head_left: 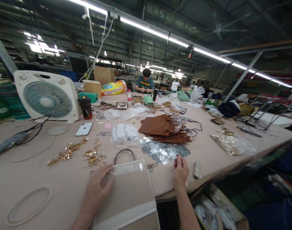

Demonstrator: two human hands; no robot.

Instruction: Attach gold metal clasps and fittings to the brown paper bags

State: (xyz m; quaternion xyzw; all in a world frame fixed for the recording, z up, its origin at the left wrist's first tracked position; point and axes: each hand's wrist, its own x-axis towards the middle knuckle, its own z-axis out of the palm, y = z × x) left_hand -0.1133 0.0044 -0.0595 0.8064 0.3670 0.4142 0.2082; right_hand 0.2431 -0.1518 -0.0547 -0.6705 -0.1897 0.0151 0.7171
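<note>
My left hand [98, 188] lies flat with fingers spread on a beige bag panel [129, 195] at the near table edge. The panel has a white strip with a small metal plate and a curved handle [124, 152] at its top. My right hand [180, 169] is pinched at the edge of a heap of small silver metal plates [162, 151], fingertips pressed on something too small to name.
Gold metal fittings [71, 151] lie left of the panel, brown leather pieces [164, 127] behind the plates. A white fan [46, 95], a phone [84, 129], a dark cup [85, 107] and plastic bags stand farther back. A seated person [145, 83] works at the far end. A cardboard box [215, 207] sits below the table edge.
</note>
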